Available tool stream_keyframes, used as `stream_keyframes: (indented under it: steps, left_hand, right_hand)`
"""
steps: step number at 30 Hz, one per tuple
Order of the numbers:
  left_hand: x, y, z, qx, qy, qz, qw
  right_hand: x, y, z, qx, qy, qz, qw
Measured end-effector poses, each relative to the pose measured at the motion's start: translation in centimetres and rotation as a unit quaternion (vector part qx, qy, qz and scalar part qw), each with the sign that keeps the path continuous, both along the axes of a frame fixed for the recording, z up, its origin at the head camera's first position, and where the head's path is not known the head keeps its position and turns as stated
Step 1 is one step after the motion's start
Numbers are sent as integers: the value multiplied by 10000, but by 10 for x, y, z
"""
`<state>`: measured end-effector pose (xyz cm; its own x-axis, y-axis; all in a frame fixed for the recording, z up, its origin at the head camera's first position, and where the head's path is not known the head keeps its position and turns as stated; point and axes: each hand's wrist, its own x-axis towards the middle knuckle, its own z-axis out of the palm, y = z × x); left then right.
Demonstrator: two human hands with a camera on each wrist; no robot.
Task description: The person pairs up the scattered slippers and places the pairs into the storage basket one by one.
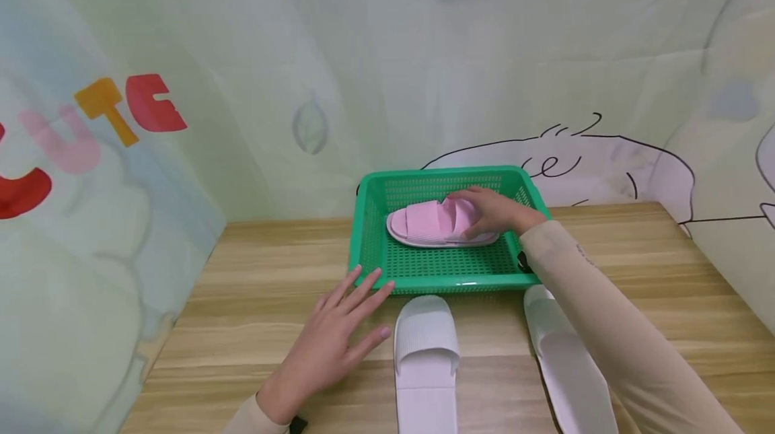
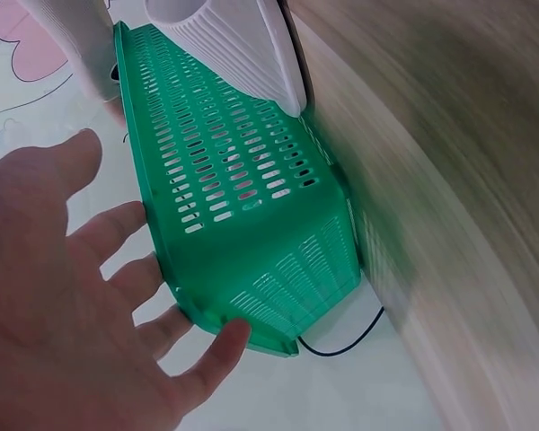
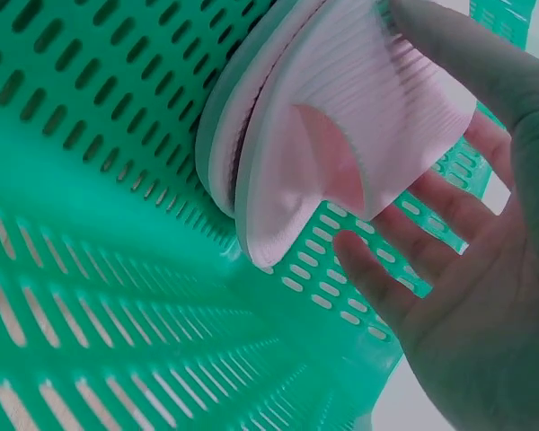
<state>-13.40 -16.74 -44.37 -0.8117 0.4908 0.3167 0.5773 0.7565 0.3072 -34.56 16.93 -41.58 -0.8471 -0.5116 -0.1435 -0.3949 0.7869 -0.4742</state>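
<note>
Beige fabric sleeve [image 1: 611,309] crossing over the wood-grain bench [image 1: 272,272], the right hand [image 1: 493,212] is loosely pinching pink ribbed slippers [image 1: 424,220] inside a green perforated plastic basket [image 1: 460,282], risking shoving it askew because the left hand [image 1: 333,340], spread flat and holding nothing, is only touching its rim.

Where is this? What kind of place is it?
It looks like a little decorated indoor corner, maybe a pretend room. There's a cartoon-printed backdrop with big colourful letters, a wood-grain surface, and a green basket holding pink slippers.
</note>
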Motion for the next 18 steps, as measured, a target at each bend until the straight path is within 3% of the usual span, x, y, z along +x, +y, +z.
stream_keyframes:
  steps: [8, 18]
  left_hand:
    - [1, 0, -1, -38, -58, 0, 10000]
    - [2, 2, -2, -120, 50, 50, 9999]
  right_hand:
    - [5, 3, 5, -307, 266, 168, 9990]
    - [16, 5, 36, -1066, 943, 180, 9897]
